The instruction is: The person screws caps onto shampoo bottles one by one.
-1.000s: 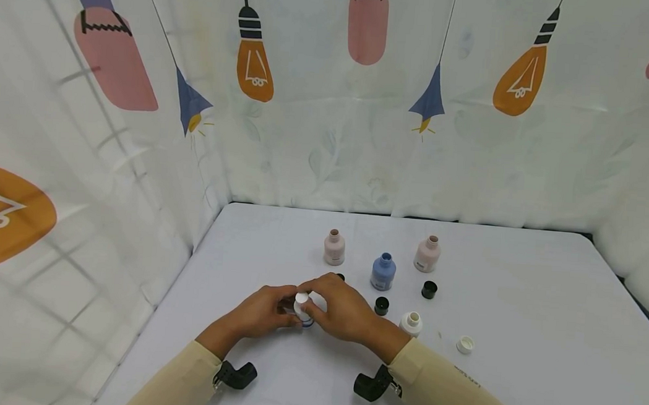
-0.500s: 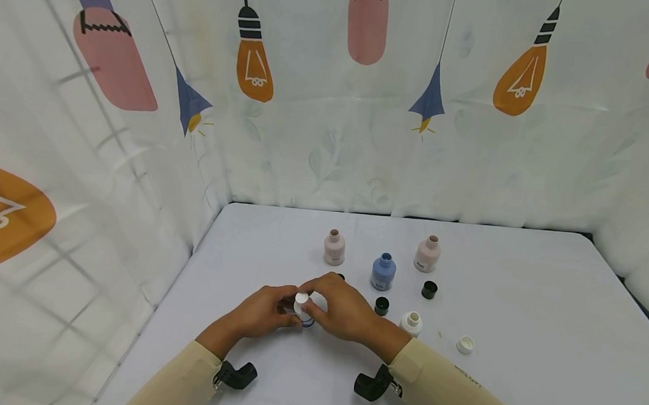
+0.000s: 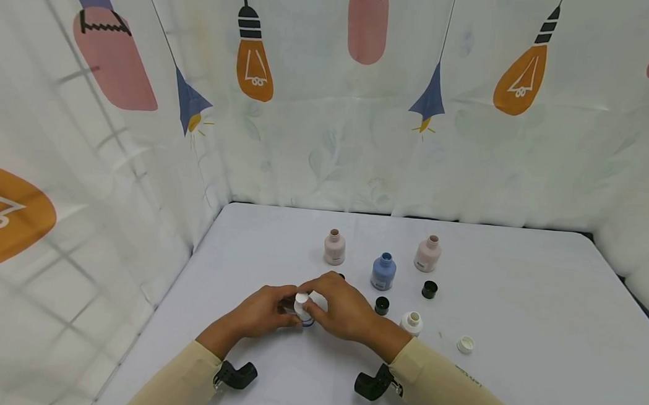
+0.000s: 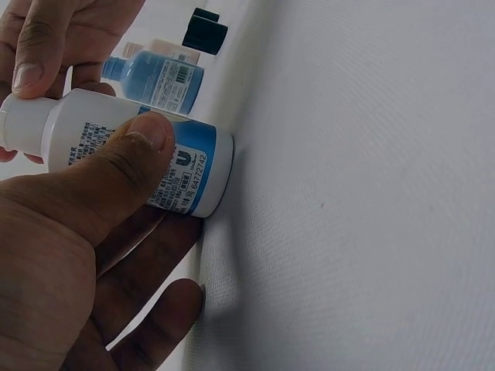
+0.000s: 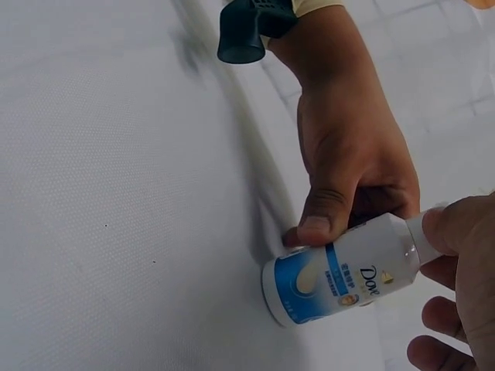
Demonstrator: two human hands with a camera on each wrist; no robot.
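A small white Dove bottle (image 3: 305,316) with a blue band stands close in front of me on the table. My left hand (image 3: 262,311) grips its body, thumb across the printed label, as the left wrist view shows. On top is a white cap (image 3: 301,298), pinched between the thumb and fingers of my right hand (image 3: 346,310). In the right wrist view the bottle (image 5: 340,270) has its Dove logo facing the camera, and the cap (image 5: 424,236) is partly covered by the right thumb.
Two uncapped pink bottles (image 3: 334,249) (image 3: 427,254) and an uncapped blue bottle (image 3: 383,272) stand farther back. An uncapped white bottle (image 3: 411,323) is beside my right wrist. Black caps (image 3: 429,289) (image 3: 382,306) and a white cap (image 3: 465,345) lie around them; another dark cap is mostly hidden behind my right hand.
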